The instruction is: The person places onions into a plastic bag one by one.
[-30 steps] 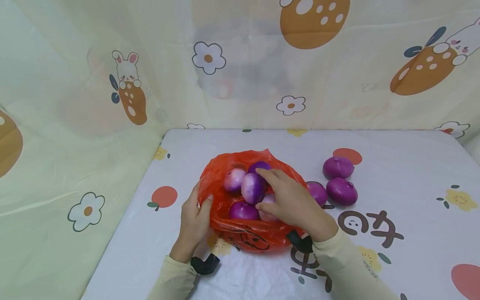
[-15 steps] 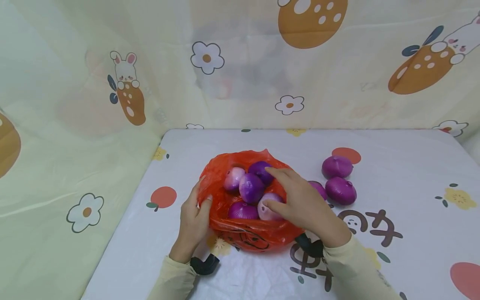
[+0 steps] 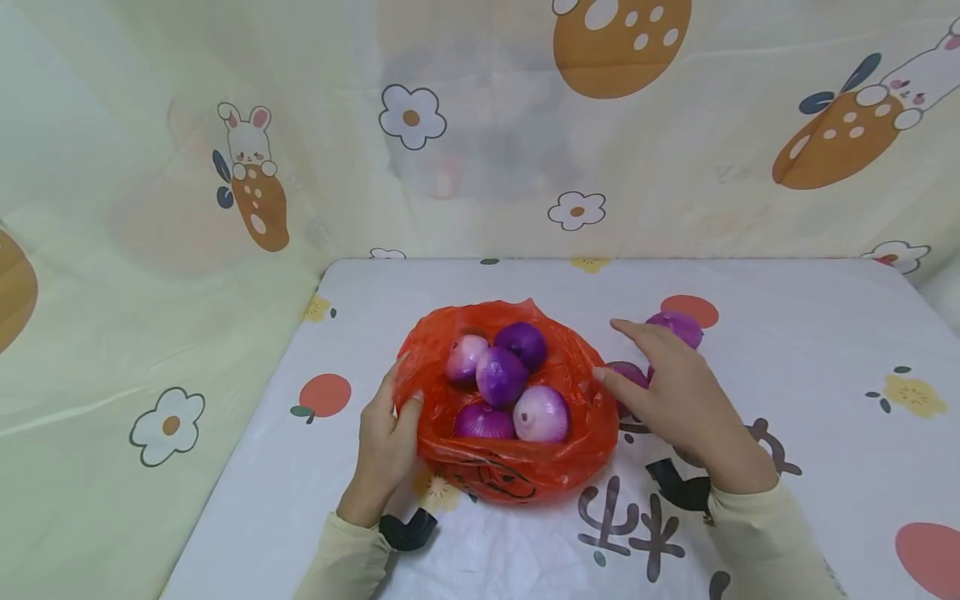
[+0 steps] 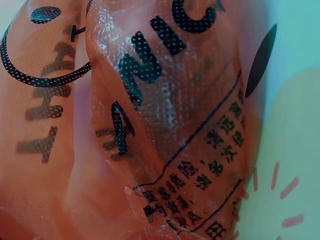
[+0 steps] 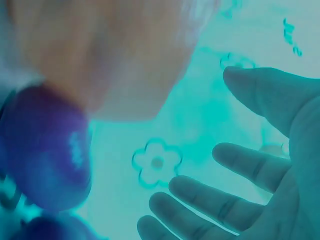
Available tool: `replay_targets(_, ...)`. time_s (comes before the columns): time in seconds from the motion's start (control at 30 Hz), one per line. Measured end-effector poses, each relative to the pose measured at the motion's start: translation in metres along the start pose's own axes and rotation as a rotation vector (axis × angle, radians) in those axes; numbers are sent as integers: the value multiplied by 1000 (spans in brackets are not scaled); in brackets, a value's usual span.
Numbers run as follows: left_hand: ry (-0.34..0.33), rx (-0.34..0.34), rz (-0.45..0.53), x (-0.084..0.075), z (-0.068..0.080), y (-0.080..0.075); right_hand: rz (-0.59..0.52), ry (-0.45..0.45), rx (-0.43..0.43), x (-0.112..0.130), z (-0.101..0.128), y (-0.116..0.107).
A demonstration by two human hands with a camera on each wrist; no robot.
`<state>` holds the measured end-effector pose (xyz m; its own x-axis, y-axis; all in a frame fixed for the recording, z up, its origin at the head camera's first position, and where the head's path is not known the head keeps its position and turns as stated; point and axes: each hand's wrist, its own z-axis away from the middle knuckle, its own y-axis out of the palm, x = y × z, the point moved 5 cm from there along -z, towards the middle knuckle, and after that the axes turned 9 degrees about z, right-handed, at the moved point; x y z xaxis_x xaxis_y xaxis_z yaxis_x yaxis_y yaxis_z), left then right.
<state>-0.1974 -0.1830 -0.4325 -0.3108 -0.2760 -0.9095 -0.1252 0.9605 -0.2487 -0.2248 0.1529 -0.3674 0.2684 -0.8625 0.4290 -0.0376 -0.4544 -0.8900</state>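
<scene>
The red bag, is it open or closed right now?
Open. The red bag gapes upward, showing five onions inside; the left hand grips its rim.

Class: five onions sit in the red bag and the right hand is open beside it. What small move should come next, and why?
Probably lower the open right hand onto the nearest loose onion and grip it: the left hand already holds the red bag open.

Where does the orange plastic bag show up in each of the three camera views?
Head: the orange plastic bag sits at table centre, its left rim gripped by the left hand.
Left wrist: the bag fills most of the frame, black print showing.
Right wrist: not in it; only open fingers and purple onions.
Shared landmark: the bag's black print, seen in the head and left wrist views.
</scene>
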Motion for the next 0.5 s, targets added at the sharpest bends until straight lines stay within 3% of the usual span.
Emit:
replay_targets(0.23,1,-11,-13,-2,0,0,56,104,-51,-34,5,-4)
replay_targets(0.5,12,-31,-26,-3,-1,0,72,172,14,-70,10,10)
